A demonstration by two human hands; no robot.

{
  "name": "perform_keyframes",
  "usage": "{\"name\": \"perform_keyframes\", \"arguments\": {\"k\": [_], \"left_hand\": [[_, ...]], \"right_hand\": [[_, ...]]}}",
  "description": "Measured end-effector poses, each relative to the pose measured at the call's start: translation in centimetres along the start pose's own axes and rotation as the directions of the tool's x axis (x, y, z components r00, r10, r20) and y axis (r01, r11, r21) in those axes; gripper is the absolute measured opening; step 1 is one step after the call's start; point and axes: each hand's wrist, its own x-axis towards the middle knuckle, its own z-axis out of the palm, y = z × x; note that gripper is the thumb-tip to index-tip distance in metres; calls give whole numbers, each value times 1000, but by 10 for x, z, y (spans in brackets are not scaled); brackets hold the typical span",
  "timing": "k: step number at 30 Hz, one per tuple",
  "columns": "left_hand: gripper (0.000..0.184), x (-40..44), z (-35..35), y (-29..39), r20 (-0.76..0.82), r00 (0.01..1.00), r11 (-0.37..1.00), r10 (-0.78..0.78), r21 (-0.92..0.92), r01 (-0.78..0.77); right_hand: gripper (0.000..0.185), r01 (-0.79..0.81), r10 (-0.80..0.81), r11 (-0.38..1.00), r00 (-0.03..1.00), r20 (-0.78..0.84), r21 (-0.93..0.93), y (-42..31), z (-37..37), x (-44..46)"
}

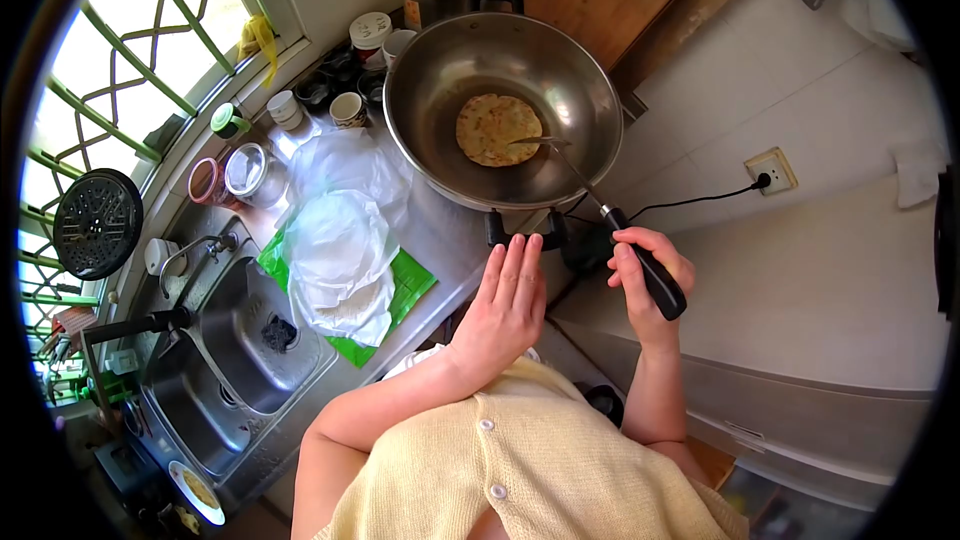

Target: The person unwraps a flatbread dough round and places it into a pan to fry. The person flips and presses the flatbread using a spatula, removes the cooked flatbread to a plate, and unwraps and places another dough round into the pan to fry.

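A round, browned flatbread (492,136) lies on the bottom of a wide steel wok (428,70). My right hand (650,275) is closed around the black handle of a spatula (588,185), whose metal blade reaches into the wok and meets the flatbread's right edge. Whether the blade is under or on top of it, I cannot tell. My left hand (505,305) has its fingers stretched out, with the fingertips at the wok's black near handle (528,232). They seem to rest against that handle rather than wrap round it.
Left of the wok, white plastic sheets (340,250) lie over a green packet (412,285) on the steel counter. A double sink (250,340) is further left. Jars and cups (348,110) line the window side. A cord runs to a wall socket (770,172).
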Motion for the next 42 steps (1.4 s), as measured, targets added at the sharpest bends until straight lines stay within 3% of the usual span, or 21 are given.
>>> {"name": "perform_keyframes", "arguments": {"k": [8,42], "left_hand": [[33,0,1,0,-12,1000,1000,-4,-5,4],[34,0,0,0,-5,1000,1000,-7,-11,7]], "right_hand": [[9,48,-49,996,999,-11,-69,5,2,-1],[12,4,-2,996,1000,20,-92,1,5,-1]]}}
